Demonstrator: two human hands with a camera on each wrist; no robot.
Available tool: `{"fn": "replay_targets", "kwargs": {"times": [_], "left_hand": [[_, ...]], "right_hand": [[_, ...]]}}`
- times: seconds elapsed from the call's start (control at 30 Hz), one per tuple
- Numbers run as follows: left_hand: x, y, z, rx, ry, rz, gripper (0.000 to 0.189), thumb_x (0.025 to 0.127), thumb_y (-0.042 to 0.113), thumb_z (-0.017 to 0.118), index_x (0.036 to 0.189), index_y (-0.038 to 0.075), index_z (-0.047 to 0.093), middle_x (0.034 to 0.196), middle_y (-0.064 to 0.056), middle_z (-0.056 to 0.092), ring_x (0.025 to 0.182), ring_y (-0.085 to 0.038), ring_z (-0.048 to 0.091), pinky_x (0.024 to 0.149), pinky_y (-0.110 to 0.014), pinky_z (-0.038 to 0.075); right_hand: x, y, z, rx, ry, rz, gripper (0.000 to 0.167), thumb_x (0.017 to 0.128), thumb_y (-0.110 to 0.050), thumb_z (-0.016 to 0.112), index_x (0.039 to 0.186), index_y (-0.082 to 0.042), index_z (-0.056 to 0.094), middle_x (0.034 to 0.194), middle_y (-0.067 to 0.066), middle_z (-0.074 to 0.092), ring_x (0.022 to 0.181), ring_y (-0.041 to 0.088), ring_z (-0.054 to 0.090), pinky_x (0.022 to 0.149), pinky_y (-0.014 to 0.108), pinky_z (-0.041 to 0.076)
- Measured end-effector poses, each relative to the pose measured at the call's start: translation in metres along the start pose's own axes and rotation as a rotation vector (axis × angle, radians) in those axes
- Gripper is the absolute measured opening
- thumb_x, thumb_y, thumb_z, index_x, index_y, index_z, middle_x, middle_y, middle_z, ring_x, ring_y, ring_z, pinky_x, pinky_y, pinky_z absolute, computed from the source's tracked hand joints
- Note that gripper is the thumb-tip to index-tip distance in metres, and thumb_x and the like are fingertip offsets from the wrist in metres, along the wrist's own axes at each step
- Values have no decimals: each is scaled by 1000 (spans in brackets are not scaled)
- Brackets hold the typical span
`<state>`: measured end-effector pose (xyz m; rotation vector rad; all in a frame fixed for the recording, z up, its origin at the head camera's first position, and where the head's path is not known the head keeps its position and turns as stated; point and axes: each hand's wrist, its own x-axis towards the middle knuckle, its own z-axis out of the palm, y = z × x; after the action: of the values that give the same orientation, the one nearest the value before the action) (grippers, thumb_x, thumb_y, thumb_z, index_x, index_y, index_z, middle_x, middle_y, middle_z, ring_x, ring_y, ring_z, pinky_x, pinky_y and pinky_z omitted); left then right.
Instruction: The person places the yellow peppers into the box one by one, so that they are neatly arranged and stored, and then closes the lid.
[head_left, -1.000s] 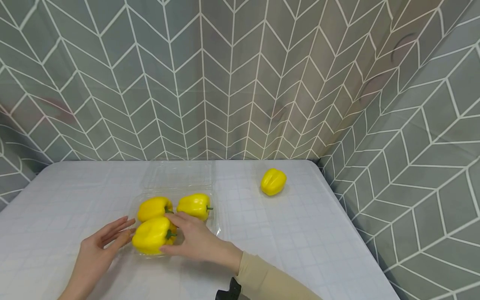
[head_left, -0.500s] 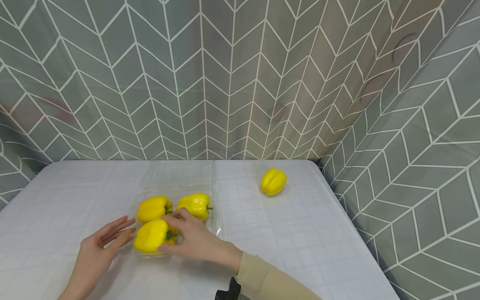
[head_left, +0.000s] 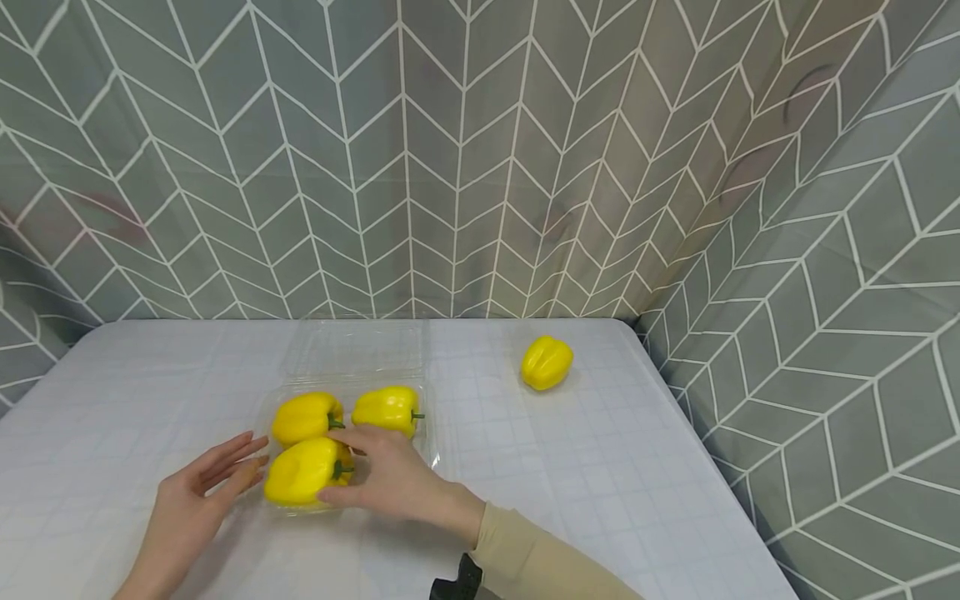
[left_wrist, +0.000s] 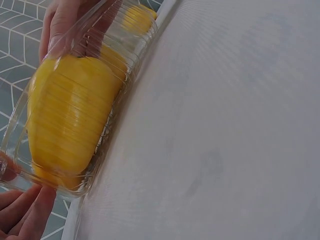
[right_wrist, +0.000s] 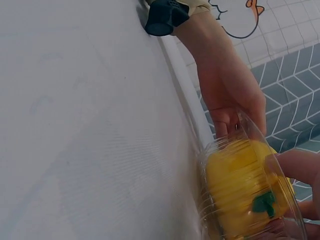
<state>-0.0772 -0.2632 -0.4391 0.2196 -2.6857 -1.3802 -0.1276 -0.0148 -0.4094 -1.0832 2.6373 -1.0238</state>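
Observation:
A clear plastic clamshell box (head_left: 431, 446) lies with its lid folded back, holding three yellow bell peppers. My right hand (head_left: 397, 475) holds the front pepper (head_left: 300, 475) at its stem end, thumb on the near side and fingers on the far side. Two others sit behind it, a left pepper (head_left: 303, 417) and a right pepper (head_left: 386, 407), whose near side the right hand partly covers. At the box's left side rests my left hand (head_left: 195, 500), fingers extended; in the left wrist view, fingertips (left_wrist: 45, 195) touch the plastic wall.
Another yellow bell pepper (head_left: 547, 363) lies outside the box, toward the back right of the white-covered table (head_left: 585, 483). The open clear lid (head_left: 356, 350) reaches the table's back edge. A grey chevron curtain (head_left: 450, 167) hangs behind and along the right.
The front pepper has shifted slightly within the box, first right and then back left. The right hand's fingers have adjusted a little around it. My left hand stays almost still.

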Motion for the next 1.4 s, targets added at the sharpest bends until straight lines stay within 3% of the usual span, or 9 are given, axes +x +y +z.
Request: {"fn": "replay_targets", "kwargs": {"times": [0.17,0.57,0.8,1.2,1.4], "left_hand": [[0,0,-2,-4,-2,-16,57,102,34,57,148,1,44,140,-23,57,89,25,50,73,-13,58],[-2,5,0,-14,7,1,57,101,35,59,146,2,47,137,-20,60,90,23,53,73,-13,57],[-2,5,0,-7,3,13,57,100,36,61,146,4,48,134,-14,64,91,22,54,72,-10,55],[-2,4,1,-1,1,-5,56,102,35,59,146,3,47,138,-19,60,90,23,53,72,-11,56],[-2,4,2,-2,8,0,55,102,34,58,146,3,48,137,-20,60,89,23,53,72,-12,57]], "right_hand": [[0,0,0,28,10,-18,64,88,-44,76,142,-16,56,134,-8,63,114,0,60,93,9,46],[-3,-1,-13,44,-44,35,62,89,-45,74,141,-15,57,135,-7,63,114,4,62,92,12,49],[-5,4,-24,198,-64,75,59,88,-38,77,138,-12,60,136,-6,63,119,8,61,98,17,50],[-18,20,-37,180,38,-119,47,91,-29,75,133,-11,64,129,-3,68,115,9,63,100,21,50],[-28,30,-45,259,58,-128,46,90,-22,76,132,-9,63,129,2,68,115,16,64,103,27,51]]}}
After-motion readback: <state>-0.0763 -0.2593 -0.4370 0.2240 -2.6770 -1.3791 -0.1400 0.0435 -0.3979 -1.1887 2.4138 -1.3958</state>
